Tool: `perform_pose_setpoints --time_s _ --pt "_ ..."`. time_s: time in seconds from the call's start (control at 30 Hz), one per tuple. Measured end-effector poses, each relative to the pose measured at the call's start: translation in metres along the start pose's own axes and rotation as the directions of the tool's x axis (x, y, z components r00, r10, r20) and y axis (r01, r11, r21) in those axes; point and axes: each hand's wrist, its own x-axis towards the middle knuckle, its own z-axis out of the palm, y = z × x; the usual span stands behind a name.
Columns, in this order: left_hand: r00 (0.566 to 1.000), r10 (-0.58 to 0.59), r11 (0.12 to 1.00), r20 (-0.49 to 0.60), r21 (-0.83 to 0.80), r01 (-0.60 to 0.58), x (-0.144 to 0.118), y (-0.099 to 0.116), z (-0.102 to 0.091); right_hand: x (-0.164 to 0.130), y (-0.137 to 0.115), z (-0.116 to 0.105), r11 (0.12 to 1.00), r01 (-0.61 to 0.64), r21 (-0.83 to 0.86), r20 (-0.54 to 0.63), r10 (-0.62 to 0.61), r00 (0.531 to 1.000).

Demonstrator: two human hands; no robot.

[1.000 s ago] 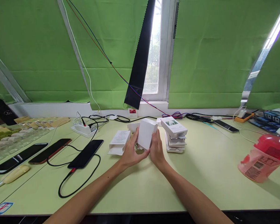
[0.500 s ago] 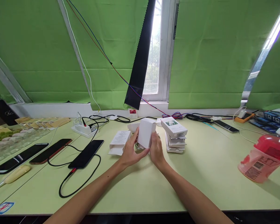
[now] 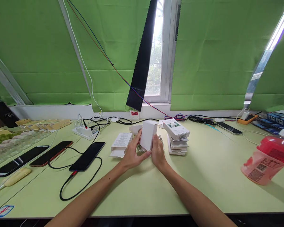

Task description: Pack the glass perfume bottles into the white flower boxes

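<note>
Both hands, left hand [image 3: 132, 154] and right hand [image 3: 157, 152], gripped a small white box [image 3: 148, 135] above the table [image 3: 203, 176]; several boxes [image 3: 177, 137] sat stacked just right, another box [image 3: 120, 144] lay open left.

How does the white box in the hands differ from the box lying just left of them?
The held box stands upright, gripped by left hand and right hand; the lying box rests flat on the table, untouched. The held box's visible faces are plain; the lying box shows printed text and an open end flap. Both are white cardboard.
</note>
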Motion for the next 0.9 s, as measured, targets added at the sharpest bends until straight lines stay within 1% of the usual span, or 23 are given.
perform_pose_setpoints --time_s 0.23,0.57,0.9 --pt "0.999 -0.034 0.999 0.032 -0.022 0.034 0.0001 0.0011 -0.0008 -0.0003 -0.0028 0.0003 1.000 -0.018 0.000 0.024 0.018 1.000" --pt "0.999 -0.031 0.999 0.039 -0.023 0.032 0.0004 -0.0028 0.0000 0.0006 -0.0020 0.0001 1.000 -0.015 -0.010 0.018 0.015 1.000" --pt "0.998 -0.050 0.998 0.043 -0.023 0.051 0.0009 0.0010 0.0001 0.0013 0.0009 -0.0001 0.999 -0.034 -0.019 0.034 0.035 0.999"
